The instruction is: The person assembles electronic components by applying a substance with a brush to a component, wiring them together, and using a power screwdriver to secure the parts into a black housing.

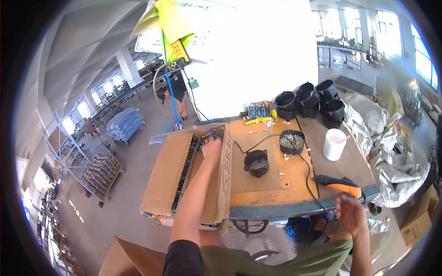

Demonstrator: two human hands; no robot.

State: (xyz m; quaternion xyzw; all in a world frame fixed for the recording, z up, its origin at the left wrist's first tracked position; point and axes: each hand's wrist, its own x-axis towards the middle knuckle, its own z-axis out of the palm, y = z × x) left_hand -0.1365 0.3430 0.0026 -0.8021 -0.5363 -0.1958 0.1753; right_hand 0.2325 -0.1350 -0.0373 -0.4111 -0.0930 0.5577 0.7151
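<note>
My left hand reaches into the far end of an open cardboard box on the left of the bench. Its fingers are curled down at a tangle of coloured wires, and what they grip is hidden. Low on the right, my right hand hangs just off the bench's front edge with nothing in it, fingers loosely bent and apart. Nearest to it lies an orange and black power screwdriver with a cable. A round black plastic housing stands on the bench in front of me.
A black bowl of small screws sits behind the housing. Farther right are a white tub and several black housings. A clump of wired parts rests at the back. Silvery sacks flank the bench. Another person bends beyond it.
</note>
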